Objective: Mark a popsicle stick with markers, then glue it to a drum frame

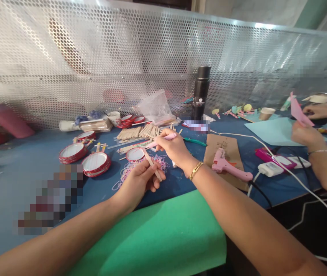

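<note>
My left hand (144, 178) is closed on a flat wooden craft stick (149, 160), held at a slant above a tangle of pink and purple string (122, 177). Just above it, my right hand (175, 147) grips a slim pink pen-like tool (163, 140), its tip pointing left near the stick's upper end; its exact kind is unclear. Behind the stick, a small red-rimmed drum (134, 154) with a white top lies on the table. A pile of craft sticks (134, 132) sits beyond my hands. Two more such drums (96, 164) (72, 152) stand to the left.
A pink glue gun (229, 166) lies on brown cardboard (209, 143) at right, near a white plug (270, 168) and cables. A black bottle (201, 94) stands against the perforated metal screen (157, 46). Green material (163, 237) hangs over the front edge. A co-worker's hands (304, 134) hold pink paper (298, 109).
</note>
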